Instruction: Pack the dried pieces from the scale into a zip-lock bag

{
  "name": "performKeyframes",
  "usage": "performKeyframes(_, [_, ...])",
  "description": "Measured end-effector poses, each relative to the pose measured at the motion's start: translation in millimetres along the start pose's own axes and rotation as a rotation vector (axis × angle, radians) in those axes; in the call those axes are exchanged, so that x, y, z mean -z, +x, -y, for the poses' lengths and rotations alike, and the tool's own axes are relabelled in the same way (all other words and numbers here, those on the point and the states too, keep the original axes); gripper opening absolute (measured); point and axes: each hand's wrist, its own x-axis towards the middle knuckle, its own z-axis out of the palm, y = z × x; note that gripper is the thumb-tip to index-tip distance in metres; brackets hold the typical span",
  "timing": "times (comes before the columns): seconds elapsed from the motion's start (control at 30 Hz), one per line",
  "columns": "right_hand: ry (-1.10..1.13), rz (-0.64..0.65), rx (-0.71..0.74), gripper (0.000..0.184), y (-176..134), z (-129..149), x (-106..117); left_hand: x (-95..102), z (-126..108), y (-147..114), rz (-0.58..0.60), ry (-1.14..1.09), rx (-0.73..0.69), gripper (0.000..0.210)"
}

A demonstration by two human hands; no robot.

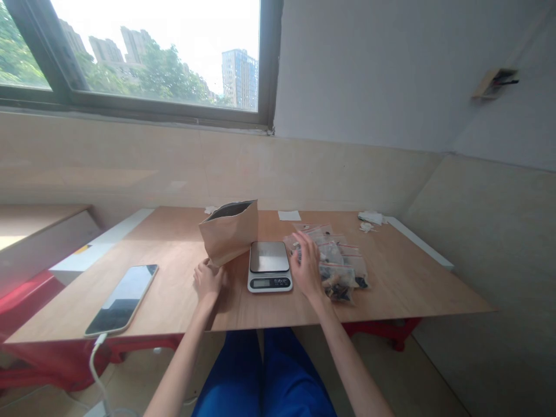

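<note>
A brown paper bag (232, 231) with a dark lining stands tilted on the table, its mouth gaping upward. My left hand (209, 282) is at the bag's near lower corner, thumb and curled fingers on either side of it; the exact contact is partly hidden. To the right of the bag lies a white digital kitchen scale (270, 284) with a bare metal plate; its display is too faint to read. My right hand (306, 267) is just right of the scale with fingers apart and slightly bent, over the edge of several clear zip bags (343, 275) with dark pieces inside.
A phone (124, 298) on a white charging cable (96, 353) lies on the left of the wooden table (412, 284). At the back are a white paper slip (289, 215) and crumpled white scraps (371, 219). Red stools (386, 330) stand underneath.
</note>
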Motion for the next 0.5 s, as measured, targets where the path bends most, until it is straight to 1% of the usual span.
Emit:
performKeyframes(0.1, [0.139,0.203,0.279,0.044,57.6,52.4,-11.6,-1.0,-3.8,4.5,-0.01,0.064,-0.027,0.044])
performKeyframes(0.17, [0.142,0.358,0.422,0.041,87.1,77.3,-23.1,-0.1,-4.5,6.0,-0.011,0.1,-0.051,0.039])
performKeyframes(0.2, [0.114,0.421,0.456,0.04,97.9,85.8,-29.1,0.7,-4.5,6.5,-0.007,0.118,-0.06,0.037])
performKeyframes(0.27, [0.032,0.509,0.482,0.04,111.7,95.7,-39.7,2.3,-3.8,7.6,0.017,0.163,-0.073,0.033])
performKeyframes(0.3, [-0.013,0.531,0.479,0.036,115.6,97.9,-43.6,3.0,-3.1,8.2,0.033,0.186,-0.079,0.032])
performKeyframes(0.4, [-0.09,0.557,0.469,0.019,120.0,98.5,-48.6,4.2,0.3,10.3,0.075,0.223,-0.11,0.03])
performKeyframes(0.5, [-0.051,0.543,0.45,0.021,121.0,95.2,-47.4,4.2,4.3,13.0,0.062,0.166,-0.139,0.027])
